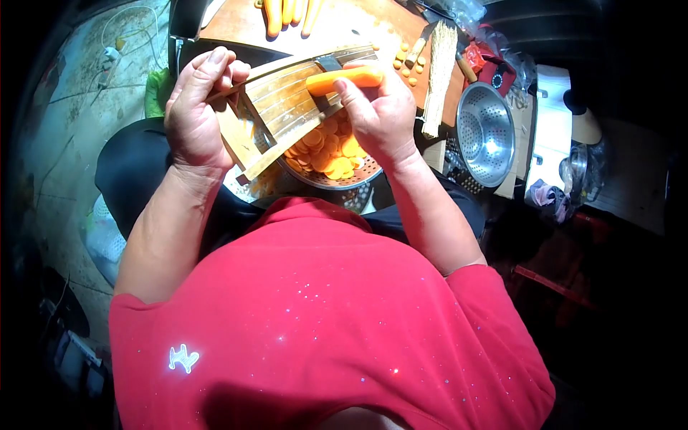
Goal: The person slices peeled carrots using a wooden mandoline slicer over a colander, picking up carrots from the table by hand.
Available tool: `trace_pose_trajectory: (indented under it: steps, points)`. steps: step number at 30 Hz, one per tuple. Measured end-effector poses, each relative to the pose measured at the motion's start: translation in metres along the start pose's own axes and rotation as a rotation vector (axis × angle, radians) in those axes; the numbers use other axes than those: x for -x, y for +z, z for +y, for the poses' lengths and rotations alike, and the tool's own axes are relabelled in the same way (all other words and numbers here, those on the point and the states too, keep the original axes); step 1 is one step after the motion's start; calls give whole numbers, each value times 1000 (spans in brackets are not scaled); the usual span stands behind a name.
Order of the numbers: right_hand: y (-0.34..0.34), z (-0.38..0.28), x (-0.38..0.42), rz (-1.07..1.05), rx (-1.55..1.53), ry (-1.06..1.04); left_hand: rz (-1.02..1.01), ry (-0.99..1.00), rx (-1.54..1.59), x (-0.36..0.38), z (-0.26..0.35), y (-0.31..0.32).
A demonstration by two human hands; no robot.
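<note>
My left hand (197, 107) grips the near end of a wooden slicer (279, 107), which slants across the view with a dark blade strip (328, 63) set in its bed. In my right hand (383, 115), the thumb and fingers close around a peeled carrot (337, 82) lying over the slicer's bed, close to the blade. Below the slicer sits a colander (362, 179) filled with round carrot slices (322, 150), part of it hidden by the slicer.
Whole carrots (290, 14) lie on an orange-brown board (351, 21) at the top, with carrot ends (412, 68) scattered on its right. A straw whisk (439, 79) rests at the board's edge. An empty metal colander (487, 132) stands to the right.
</note>
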State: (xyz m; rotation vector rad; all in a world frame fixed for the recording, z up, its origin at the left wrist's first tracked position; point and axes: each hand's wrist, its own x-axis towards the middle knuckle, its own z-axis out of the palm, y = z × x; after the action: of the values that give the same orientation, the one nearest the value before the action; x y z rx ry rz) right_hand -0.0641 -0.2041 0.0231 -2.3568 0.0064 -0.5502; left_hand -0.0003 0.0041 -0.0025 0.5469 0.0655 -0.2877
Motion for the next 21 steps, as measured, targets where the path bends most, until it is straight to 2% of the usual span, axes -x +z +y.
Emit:
trace_pose_trajectory:
  steps: [1, 3, 4, 5, 7, 9, 10, 11, 13, 15, 16, 17, 19, 21]
  points:
    - [0, 6, -1, 2, 1, 3, 6, -4, -8, 2, 0, 1]
    - [-4, 28, -10, 19, -82, 367, 14, -3, -13, 1, 0, 1]
    - [1, 71, -12, 74, -43, 489, 7, -1, -17, 1, 0, 1]
    - [0, 74, -21, 96, -43, 542, -1, -2, -21, 2, 1, 1]
    - [-2, 76, -19, 64, 23, 492, -4, 8, -21, 0, 2, 1]
    - [0, 41, -10, 18, -232, 413, 3, 4, -17, 2, -1, 1]
    - [0, 22, -5, -66, -156, 361, 1, 5, -19, 1, 0, 1]
    - [3, 6, 1, -58, -117, 181, 0, 3, -26, 1, 0, 1]
    - [7, 6, 6, 0, -8, 44, 3, -4, -28, 2, 0, -1]
    - [2, 20, -4, -13, -100, 374, -2, 1, -24, 1, 0, -1]
    - [1, 40, -9, 30, -84, 427, -6, 0, -26, 1, 0, -1]
    - [3, 73, -12, 58, 7, 470, -9, -1, -28, 2, 0, -1]
    - [4, 83, -13, 53, -8, 431, -6, 5, -23, 1, 1, -1]
    - [4, 49, -9, -5, -231, 429, 3, 6, -35, 2, 0, -1]
